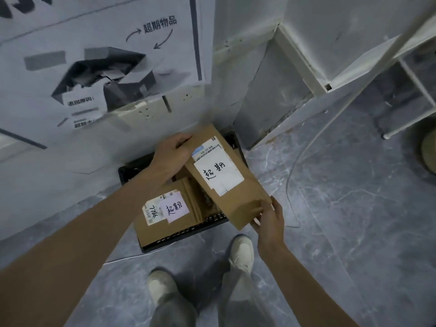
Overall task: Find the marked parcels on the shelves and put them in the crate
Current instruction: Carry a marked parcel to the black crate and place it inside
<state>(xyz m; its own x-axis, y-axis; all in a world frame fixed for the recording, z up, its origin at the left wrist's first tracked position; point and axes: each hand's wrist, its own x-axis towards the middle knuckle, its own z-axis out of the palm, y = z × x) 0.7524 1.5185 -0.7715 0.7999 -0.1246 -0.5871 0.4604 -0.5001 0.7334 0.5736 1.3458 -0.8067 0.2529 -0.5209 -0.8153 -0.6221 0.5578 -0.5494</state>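
Observation:
A brown cardboard parcel with a white handwritten label hangs tilted over the black crate on the floor. My left hand grips its far end and my right hand grips its near corner. Inside the crate lies a second brown parcel with a pink handwritten note, its near edge resting on the crate's front rim. Most of the crate's inside is hidden under the two parcels.
The crate stands against a white wall with a large poster. A white metal shelf frame stands at the right. A thin white cable trails over the grey tiled floor. My feet are just behind the crate.

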